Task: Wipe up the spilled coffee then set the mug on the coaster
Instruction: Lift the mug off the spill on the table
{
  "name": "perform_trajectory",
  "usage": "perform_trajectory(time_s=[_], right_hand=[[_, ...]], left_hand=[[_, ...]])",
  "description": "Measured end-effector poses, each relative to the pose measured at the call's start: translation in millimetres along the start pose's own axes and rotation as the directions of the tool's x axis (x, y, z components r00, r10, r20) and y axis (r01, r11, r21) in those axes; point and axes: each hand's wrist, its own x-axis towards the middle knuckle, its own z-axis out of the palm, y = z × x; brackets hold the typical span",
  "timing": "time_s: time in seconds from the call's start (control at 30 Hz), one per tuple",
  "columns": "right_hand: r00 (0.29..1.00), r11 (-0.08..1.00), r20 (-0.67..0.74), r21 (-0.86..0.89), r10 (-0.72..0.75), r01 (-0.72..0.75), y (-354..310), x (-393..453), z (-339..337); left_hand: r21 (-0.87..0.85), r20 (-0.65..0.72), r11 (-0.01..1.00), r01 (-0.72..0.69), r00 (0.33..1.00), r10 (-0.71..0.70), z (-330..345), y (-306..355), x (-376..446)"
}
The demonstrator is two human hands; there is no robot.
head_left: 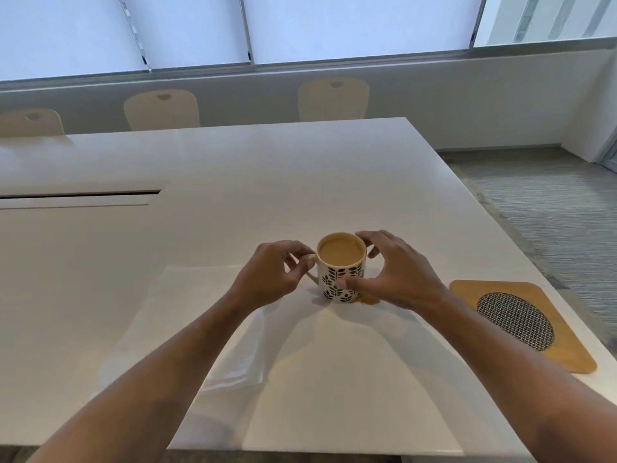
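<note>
A white mug with a black leaf pattern, full of milky coffee, stands on the white table. My left hand pinches its handle on the left side. My right hand wraps the mug's right side, thumb on the front wall and fingers at the rim. A small brown coffee spill lies on the table by the mug's base, partly under my right hand. A white paper towel lies flat to the left, under my left forearm. A wooden coaster with a round woven inset sits to the right.
The table's right edge runs just past the coaster, with grey carpet beyond. A long cable slot is cut into the table at the left. Three pale chairs stand along the far side under the windows.
</note>
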Motion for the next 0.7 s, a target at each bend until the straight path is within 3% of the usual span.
perform_trajectory(time_s=[0.7], right_hand=[[0.998,0.992,0.017,0.11,0.067,-0.068,-2.3,11.7,10.9]], left_hand=[[-0.054,0.029,0.998,0.019,0.999,-0.017,-2.2,5.6,-0.2]])
